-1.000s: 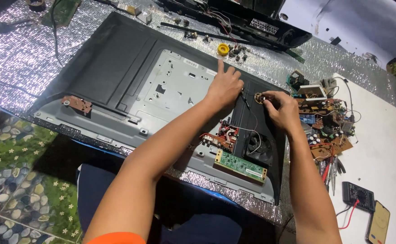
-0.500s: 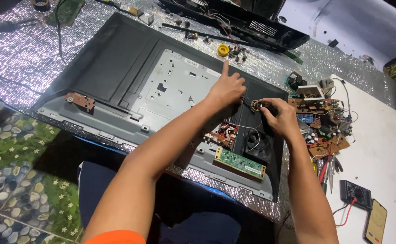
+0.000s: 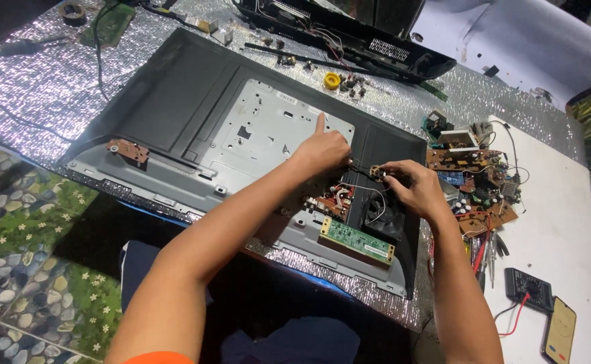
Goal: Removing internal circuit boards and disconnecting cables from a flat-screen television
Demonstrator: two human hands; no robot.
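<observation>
A flat-panel screen (image 3: 174, 101) lies face down with its back open, showing a grey metal plate (image 3: 268, 128). My left hand (image 3: 323, 149) rests on that plate with the index finger pointing up and the other fingers curled by a thin wire. My right hand (image 3: 413, 189) pinches a small brown part with wires (image 3: 376, 172) just to the right of the left hand. Below both hands sit a brown circuit board (image 3: 329, 202) and a long green circuit board (image 3: 357, 240) near the panel's front edge.
Loose brown circuit boards (image 3: 470, 182) and parts lie at the right on silver foil matting. A black meter (image 3: 528, 288) and a phone (image 3: 559, 330) sit on a white sheet. A yellow ring (image 3: 332, 81) and a black casing (image 3: 349, 34) lie beyond the panel.
Both hands stay at the panel's right side. My right hand has shifted slightly left with the small part, closer to my left hand.
</observation>
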